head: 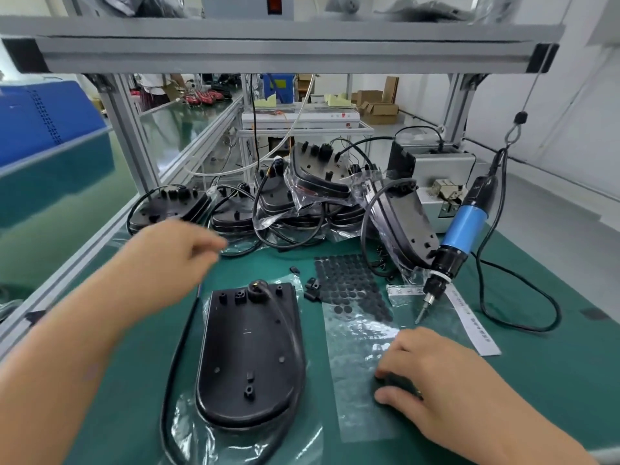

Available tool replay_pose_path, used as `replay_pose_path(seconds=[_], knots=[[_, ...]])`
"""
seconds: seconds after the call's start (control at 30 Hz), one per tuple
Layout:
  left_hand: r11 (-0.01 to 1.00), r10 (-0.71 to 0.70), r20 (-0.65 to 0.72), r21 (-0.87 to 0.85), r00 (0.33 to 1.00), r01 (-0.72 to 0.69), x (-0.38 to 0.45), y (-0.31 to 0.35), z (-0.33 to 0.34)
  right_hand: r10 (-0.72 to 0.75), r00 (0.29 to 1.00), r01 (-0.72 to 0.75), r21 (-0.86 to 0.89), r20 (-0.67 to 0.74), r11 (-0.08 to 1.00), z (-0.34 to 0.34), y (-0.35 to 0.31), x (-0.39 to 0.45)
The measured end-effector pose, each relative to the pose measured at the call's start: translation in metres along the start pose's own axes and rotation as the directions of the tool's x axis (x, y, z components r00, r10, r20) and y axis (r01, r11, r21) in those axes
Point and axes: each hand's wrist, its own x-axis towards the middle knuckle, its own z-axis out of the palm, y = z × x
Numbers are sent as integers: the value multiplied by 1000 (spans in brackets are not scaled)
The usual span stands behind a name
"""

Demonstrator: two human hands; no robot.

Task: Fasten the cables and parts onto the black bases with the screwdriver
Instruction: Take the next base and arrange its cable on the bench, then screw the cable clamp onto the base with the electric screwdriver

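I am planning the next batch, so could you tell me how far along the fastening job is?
Done: nothing I can confirm; whether the stacked bases at the back are finished cannot be told. In hand: one black base lies in front with its cable alongside; the left hand reaches toward the stack, blurred, and the right hand grips a small dark part. Left: the screwdriver hangs unused.

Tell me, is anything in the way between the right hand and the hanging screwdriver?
Nothing visible blocks it. The right hand rests on the clear sheet of black pads, and the screwdriver hangs above the mat beyond it. Only that flat sheet and a white paper strip lie between them, low on the table.
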Motion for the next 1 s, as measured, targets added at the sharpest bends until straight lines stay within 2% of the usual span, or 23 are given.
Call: replay_pose_path(seconds=[0.07, 0.13, 0.2, 0.27, 0.37, 0.5, 0.6, 0.7, 0.87, 1.0], knots=[[987, 157, 54, -43, 986, -155, 25, 32, 19, 4, 1000, -4, -21, 6, 1000, -4, -2, 7], [970, 241, 221, -21, 945, -243, 50, 55, 48, 9, 1000, -8, -38, 20, 999, -8, -4, 12], [959, 229, 383, 71, 895, -275, 69, 66, 73, 7, 999, -5, -46, 39, 999, -10, -4, 16], [955, 190, 470, 115, 862, -274, 79, 67, 88, 13, 999, -12, -26, 52, 1000, -12, -3, 18], [956, 184, 516, 104, 836, -275, 83, 67, 100, 38, 999, -38, 1, 20, 999, -15, -1, 27], [972, 162, 527, 62, 835, -228, 83, 63, 104, 42, 997, -38, 59, -66, 998, -16, -1, 63], [967, 175, 512, 71, 841, -245, 80, 61, 106, 93, 995, -93, -12, 24, 996, -6, -3, 91], [958, 177, 545, 94, 820, -269, 77, 61, 106, 183, 975, -169, -113, 128, 979, 6, -8, 103], [934, 186, 552, 157, 812, -321, 73, 59, 103, 211, 972, -200, -109, 101, 974, 9, -2, 100], [926, 213, 628, 114, 748, -360, 68, 59, 106, 189, 981, -188, -17, 38, 982, 12, 5, 93]])
